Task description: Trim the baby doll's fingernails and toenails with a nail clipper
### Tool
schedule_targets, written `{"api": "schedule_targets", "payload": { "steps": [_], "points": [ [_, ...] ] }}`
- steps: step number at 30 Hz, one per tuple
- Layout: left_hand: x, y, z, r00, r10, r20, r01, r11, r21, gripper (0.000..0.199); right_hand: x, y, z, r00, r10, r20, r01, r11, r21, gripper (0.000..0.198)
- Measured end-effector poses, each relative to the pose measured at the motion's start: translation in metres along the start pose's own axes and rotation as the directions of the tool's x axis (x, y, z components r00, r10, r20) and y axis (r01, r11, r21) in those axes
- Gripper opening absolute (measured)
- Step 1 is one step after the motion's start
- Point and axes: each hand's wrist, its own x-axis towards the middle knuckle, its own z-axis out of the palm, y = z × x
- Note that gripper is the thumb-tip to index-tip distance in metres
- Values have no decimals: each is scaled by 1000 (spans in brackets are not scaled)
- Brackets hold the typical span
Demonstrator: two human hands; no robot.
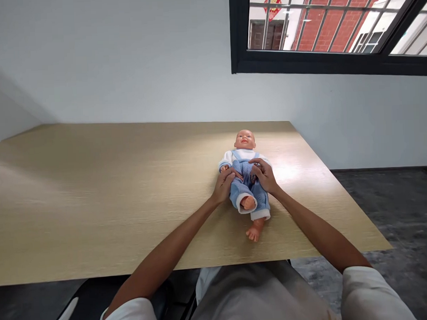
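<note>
A baby doll [245,166] lies on its back on the table, its head toward the wall and its feet toward me. It wears a white top and light-blue overalls with white cuffs; its feet are bare. My left hand [224,185] is closed at the doll's waist, fingers over the overalls, close to one doll hand. On the opposite side, my right hand [265,176] rests against the doll's front, with thumb and fingers curled around a small dark object [254,178]. Its kind is not clear, as the fingers partly cover it.
The light wood table [113,196] stretches far to the left; its right edge slants beside my right forearm. Behind it is a pale wall [143,59] with a dark-framed barred window [311,65]. A black chair [99,304] stands below the front edge on the left.
</note>
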Motion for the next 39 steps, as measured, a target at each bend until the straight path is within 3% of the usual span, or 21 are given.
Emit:
{"api": "schedule_targets", "payload": {
  "steps": [5, 9, 15, 17, 19, 21, 22, 24, 27, 32, 35, 39],
  "points": [
    [7, 0, -4, 998, -50, 33, 51, 998, -41, 41, 3, -1, -1, 1000, 12, -2, -12, 999, -50, 88],
    [15, -3, -10, 994, -52, 97, 50, 999, 23, 44, 5, 1, -2, 1000, 23, 17, -21, 997, -81, 87],
    [0, 19, -22, 989, 127, -70, -98, 944, 316, 27, -3, -7, -3, 1000, -18, -8, 17, 994, -111, 83],
    [-13, 36, -19, 952, 300, -55, -240, 848, 473, 16, -9, -13, -4, 996, -82, -24, 79, 989, -124, 79],
    [-26, 51, -11, 832, 548, 85, -481, 636, 603, 12, -15, -19, -4, 986, -164, -19, 161, 980, -118, 76],
    [-37, 59, 1, 727, 653, 213, -636, 522, 568, 23, -24, -25, -4, 977, -213, -8, 212, 973, -88, 73],
    [-41, 60, 7, 721, 648, 246, -657, 526, 541, 32, -29, -27, -4, 976, -216, -6, 215, 974, -67, 70],
    [-46, 55, 17, 763, 577, 291, -628, 558, 542, 45, -41, -34, -7, 983, -183, 25, 183, 983, -18, 66],
    [-46, 44, 23, 814, 479, 329, -568, 537, 623, 45, -57, -50, -18, 974, -113, 198, 104, 993, 53, 60],
    [-46, 42, 22, 850, 428, 306, -515, 559, 650, 38, -72, -68, -42, 882, -165, 442, 145, 986, 79, 56],
    [-49, 44, 22, 858, 403, 318, -507, 566, 650, 39, -73, -65, -51, 830, -110, 547, 160, 986, -45, 47],
    [-51, 42, 23, 838, 436, 328, -538, 555, 635, 37, -71, -61, -52, 809, -139, 570, 231, 968, -92, 41]
  ]
}}
